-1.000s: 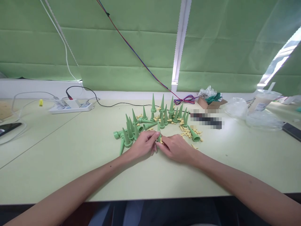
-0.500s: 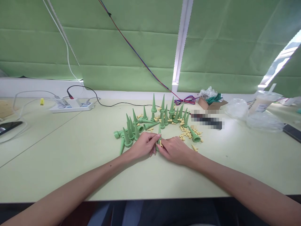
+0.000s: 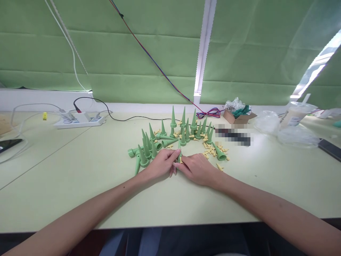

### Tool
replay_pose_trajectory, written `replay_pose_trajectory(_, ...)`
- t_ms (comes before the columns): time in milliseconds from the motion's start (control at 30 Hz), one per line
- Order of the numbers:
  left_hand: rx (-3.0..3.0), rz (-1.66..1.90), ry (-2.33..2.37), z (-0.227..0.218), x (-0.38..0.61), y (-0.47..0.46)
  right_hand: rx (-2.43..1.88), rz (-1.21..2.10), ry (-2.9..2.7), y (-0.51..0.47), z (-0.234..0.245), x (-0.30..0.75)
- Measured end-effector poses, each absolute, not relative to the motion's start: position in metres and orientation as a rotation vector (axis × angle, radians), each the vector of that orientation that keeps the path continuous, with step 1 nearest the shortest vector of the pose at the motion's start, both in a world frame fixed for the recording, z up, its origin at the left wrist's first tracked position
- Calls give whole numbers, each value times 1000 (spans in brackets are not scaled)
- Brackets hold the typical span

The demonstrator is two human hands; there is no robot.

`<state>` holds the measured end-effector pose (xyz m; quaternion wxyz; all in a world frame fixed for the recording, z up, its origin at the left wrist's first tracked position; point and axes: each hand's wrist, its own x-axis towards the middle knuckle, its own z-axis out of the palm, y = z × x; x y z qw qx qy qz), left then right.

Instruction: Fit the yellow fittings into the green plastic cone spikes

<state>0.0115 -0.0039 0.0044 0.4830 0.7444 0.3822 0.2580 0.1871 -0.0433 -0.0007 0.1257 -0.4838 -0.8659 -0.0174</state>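
Observation:
A green plastic plant watering spike (image 3: 179, 145) stands point up between my two hands, low over the table. My left hand (image 3: 163, 161) is closed around it from the left, the thumb against its side. A small yellow nozzle (image 3: 181, 160) sticks out of the spike's side. From the right, my right hand (image 3: 199, 169) pinches at this nozzle, its thumb reaching across the spike's lower part. My fingers hide most of the spike's base. Beyond my hands several green spikes (image 3: 144, 158) stand or lie, with loose yellow nozzles (image 3: 211, 151) scattered among them, mostly to the right.
At the left lies a white power strip (image 3: 80, 121) with cables, near a phone (image 3: 9, 144). A small cardboard box (image 3: 237, 118), plastic bags and a drink cup (image 3: 294, 115) stand at the back right. Another dark phone (image 3: 330, 150) lies at the right edge.
My right thumb has moved slightly left and up across the spike, covering more of its lower part. The yellow nozzle now shows less. The whole view has shifted a little.

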Motion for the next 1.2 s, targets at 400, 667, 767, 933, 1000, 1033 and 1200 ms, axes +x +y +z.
replay_pose_trajectory(400,1803,637,905,7,13,-6,-1413,-24,-2551,-44,5,186)
replay_pose_trajectory(667,1800,623,925,3,11,-4,-1404,-21,-2532,-44,5,185)
replay_pose_trajectory(767,1787,622,918,4,12,-5,-1397,-8,-2528,-44,4,186)
replay_pose_trajectory(933,1774,632,914,7,12,-7,-1403,14,-2534,-44,5,186)
replay_pose_trajectory(1000,1768,641,910,6,12,-7,-1407,22,-2539,-44,5,186)
replay_pose_trajectory(1033,1761,648,908,6,12,-7,-1408,24,-2538,-44,5,186)
replay_pose_trajectory(1200,1748,669,894,4,11,-6,-1395,64,-2523,-44,6,188)
